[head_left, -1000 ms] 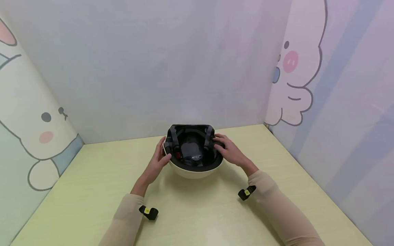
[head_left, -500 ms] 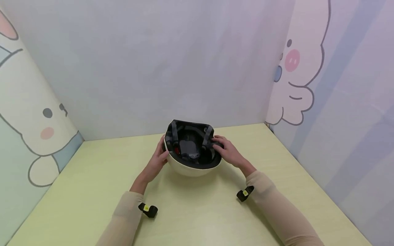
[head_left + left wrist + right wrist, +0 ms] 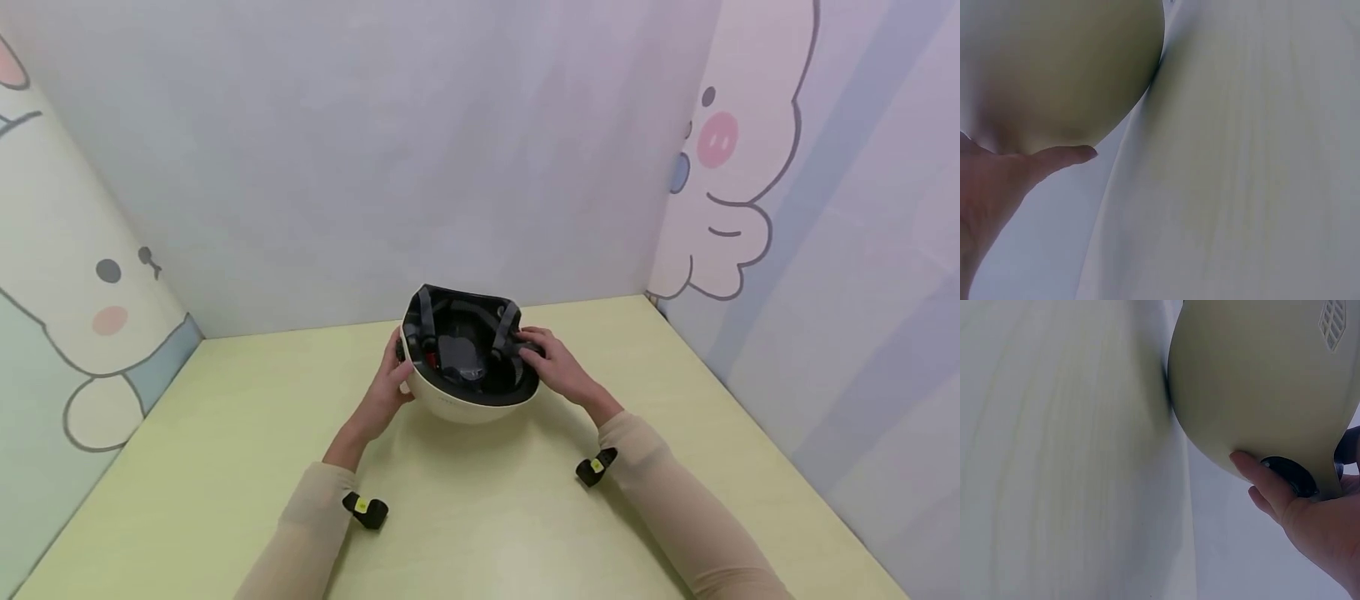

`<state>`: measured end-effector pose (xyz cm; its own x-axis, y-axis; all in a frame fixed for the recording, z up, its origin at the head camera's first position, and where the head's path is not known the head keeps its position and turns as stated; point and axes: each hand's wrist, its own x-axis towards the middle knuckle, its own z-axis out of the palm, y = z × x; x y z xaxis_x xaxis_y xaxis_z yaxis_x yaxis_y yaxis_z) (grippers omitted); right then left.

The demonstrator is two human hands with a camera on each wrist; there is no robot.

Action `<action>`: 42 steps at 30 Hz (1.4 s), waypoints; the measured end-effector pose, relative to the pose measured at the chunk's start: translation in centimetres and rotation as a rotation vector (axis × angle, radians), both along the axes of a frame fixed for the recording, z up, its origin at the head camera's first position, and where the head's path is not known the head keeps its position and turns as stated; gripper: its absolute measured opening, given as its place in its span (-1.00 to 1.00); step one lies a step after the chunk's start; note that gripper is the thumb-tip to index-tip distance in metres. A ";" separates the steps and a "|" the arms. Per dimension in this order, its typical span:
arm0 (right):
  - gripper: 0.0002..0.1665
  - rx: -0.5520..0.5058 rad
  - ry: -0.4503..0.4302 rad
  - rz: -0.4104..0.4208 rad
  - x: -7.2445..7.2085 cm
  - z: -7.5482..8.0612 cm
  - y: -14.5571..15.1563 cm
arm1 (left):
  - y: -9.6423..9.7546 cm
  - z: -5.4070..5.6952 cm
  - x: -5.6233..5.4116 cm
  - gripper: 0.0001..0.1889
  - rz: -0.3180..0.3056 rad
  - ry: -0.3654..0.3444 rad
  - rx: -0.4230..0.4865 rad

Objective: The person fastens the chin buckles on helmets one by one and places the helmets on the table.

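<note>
A cream helmet (image 3: pixel 467 410) sits upside down at the far middle of the table, its black lined inside facing up and toward me. Two dark straps (image 3: pixel 427 312) run down within it, and a small red piece (image 3: pixel 431 359) shows at the inner left. My left hand (image 3: pixel 381 396) holds the helmet's left side; in the left wrist view the thumb (image 3: pixel 1063 156) lies along the outer shell. On the right, my right hand (image 3: pixel 562 367) grips the rim with some fingers over the edge. The right wrist view shows fingers on the shell beside a dark oval part (image 3: pixel 1294 476).
The pale yellow-green table (image 3: pixel 480 517) runs back to a light grey wall (image 3: pixel 420 167) close behind the helmet. Side walls with cartoon animals (image 3: pixel 716 167) stand left and right. A small black device (image 3: pixel 367 510) is strapped at each wrist.
The helmet has tilted, its far edge now slanting down to the right. My left thumb has shifted from the rim down onto the outer shell. My right hand keeps its hold.
</note>
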<state>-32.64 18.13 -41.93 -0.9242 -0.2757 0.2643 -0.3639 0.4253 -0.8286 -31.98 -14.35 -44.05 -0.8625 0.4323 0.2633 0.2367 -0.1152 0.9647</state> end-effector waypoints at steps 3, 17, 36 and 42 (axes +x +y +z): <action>-0.50 0.011 -0.002 0.007 0.0 0.0 0.0 | 0.1 0.1 0.0 -0.32 -0.034 -0.019 0.055; -0.25 0.210 0.073 0.141 -0.2 -0.3 1.0 | 0.7 0.1 0.5 -0.29 0.150 0.013 -0.108; 0.21 0.175 -0.081 0.304 0.1 0.0 2.2 | 1.1 0.0 0.6 -0.23 0.153 -0.104 -0.057; 0.19 0.189 -0.098 0.324 0.1 -0.1 1.8 | 1.5 0.5 1.0 -0.25 0.183 -0.105 -0.021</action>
